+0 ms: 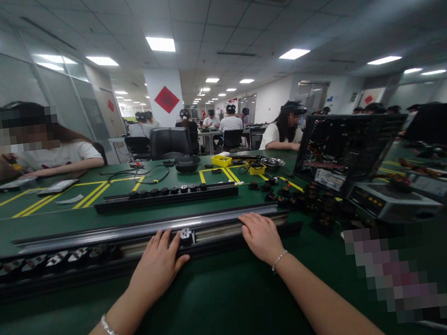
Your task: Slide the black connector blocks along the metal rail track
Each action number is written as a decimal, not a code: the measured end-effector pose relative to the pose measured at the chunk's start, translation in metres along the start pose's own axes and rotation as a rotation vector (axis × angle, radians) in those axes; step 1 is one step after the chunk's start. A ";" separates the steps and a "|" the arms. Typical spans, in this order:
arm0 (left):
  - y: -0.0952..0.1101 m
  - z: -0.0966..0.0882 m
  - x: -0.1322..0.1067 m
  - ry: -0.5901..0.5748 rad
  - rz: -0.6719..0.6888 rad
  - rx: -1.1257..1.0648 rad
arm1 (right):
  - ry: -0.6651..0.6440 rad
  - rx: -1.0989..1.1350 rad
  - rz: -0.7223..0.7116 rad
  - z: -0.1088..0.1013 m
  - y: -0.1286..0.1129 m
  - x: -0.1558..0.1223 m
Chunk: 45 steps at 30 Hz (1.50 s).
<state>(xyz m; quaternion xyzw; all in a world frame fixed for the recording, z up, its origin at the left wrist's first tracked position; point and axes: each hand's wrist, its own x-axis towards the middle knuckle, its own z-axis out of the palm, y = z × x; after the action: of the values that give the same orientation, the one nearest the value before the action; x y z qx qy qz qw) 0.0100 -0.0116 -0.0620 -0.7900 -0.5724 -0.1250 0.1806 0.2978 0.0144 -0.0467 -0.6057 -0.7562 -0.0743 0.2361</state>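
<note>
A long black rail (220, 246) with a pale metal inner track lies across the green table before me. Several small black parts with silvery tops (56, 258) sit in a row along its left half. My left hand (157, 258) lies over the rail's middle, fingers stretched and thumb apart. Just right of its fingers, a small black-and-silver block (187, 236) sits in the track. My right hand (261, 236) rests on the rail farther right, fingers laid across it. A second long rail piece with a shiny strip (149, 228) runs directly behind.
Another black rail with small parts (166, 197) lies beyond. Loose black parts (324, 204) pile up at the right, near an open computer case (346, 148) and a grey metal box (392, 199). Yellow trays (221, 160) and cables stand farther back. People sit around the table.
</note>
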 end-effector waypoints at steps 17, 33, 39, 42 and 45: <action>0.009 -0.003 0.006 -0.024 0.015 -0.017 | 0.021 0.006 -0.001 0.002 -0.002 0.000; 0.014 -0.007 0.007 0.044 -0.008 -0.021 | 0.040 0.202 -0.117 0.008 -0.045 -0.005; 0.015 -0.004 0.007 0.076 -0.017 -0.031 | 0.062 0.255 -0.143 0.014 -0.088 -0.005; 0.017 -0.003 0.007 0.075 -0.022 -0.030 | 0.056 0.284 -0.074 0.016 -0.101 0.002; 0.019 -0.004 0.007 0.073 -0.024 -0.015 | 0.049 0.288 -0.042 0.019 -0.114 0.008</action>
<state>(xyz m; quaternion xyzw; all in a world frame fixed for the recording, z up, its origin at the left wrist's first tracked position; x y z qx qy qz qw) 0.0305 -0.0125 -0.0584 -0.7794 -0.5739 -0.1599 0.1940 0.1834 0.0003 -0.0397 -0.5476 -0.7655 0.0153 0.3375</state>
